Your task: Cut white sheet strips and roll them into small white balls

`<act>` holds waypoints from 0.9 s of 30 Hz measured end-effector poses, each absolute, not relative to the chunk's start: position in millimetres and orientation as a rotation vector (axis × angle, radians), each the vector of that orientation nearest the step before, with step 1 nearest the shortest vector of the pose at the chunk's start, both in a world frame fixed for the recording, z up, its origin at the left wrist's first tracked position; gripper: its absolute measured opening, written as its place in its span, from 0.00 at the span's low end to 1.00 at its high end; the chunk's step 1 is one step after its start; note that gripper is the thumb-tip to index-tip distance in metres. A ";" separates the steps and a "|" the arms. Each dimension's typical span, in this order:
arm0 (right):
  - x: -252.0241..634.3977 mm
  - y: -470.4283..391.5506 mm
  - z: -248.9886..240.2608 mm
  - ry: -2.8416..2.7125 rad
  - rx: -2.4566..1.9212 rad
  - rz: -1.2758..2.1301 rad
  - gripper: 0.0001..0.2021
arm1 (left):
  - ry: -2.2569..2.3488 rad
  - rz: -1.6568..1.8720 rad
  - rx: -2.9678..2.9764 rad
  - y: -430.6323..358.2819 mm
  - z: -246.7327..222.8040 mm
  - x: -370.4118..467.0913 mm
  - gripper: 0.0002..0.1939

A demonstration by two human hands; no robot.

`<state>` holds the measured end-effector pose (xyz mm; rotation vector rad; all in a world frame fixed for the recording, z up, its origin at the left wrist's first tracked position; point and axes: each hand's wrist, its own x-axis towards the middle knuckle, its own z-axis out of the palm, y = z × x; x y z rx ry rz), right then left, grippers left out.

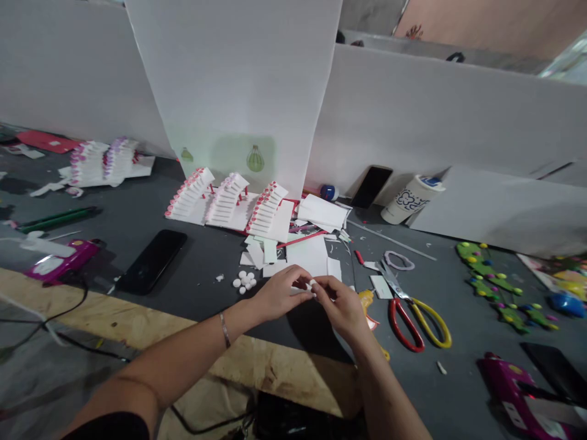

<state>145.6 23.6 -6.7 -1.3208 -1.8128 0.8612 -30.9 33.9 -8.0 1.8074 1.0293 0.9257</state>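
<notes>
My left hand [287, 292] and my right hand [340, 304] meet over the near edge of the dark table. Their fingertips pinch together on a small white piece [312, 285], mostly covered by the fingers, so its exact shape is unclear. Left of my left hand lies a little cluster of white balls [244, 281]. White paper pieces [306, 253] spread just beyond my fingers. Farther back stand three white fan-like rows of sticks with red and pink tips [228, 198] on white bases. A yellow tool [365, 298] lies partly hidden behind my right hand.
Scissors [403, 299] with red and yellow handles lie on the right, near green felt shapes [493, 278]. A black phone [153, 261] and a magenta device [68, 260] are on the left. At the back, a patterned cup [410, 198] and another phone [372, 185] stand by white panels.
</notes>
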 end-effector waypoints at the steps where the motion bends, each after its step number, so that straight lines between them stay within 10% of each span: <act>1: 146.1 24.2 -6.7 -1.812 -1.321 0.860 0.12 | 1.043 0.937 1.802 34.0 -9.0 -31.0 0.07; 27: 143.5 21.7 -13.9 -1.817 -1.335 0.611 0.13 | 1.108 1.124 1.619 33.0 -19.3 -27.7 0.09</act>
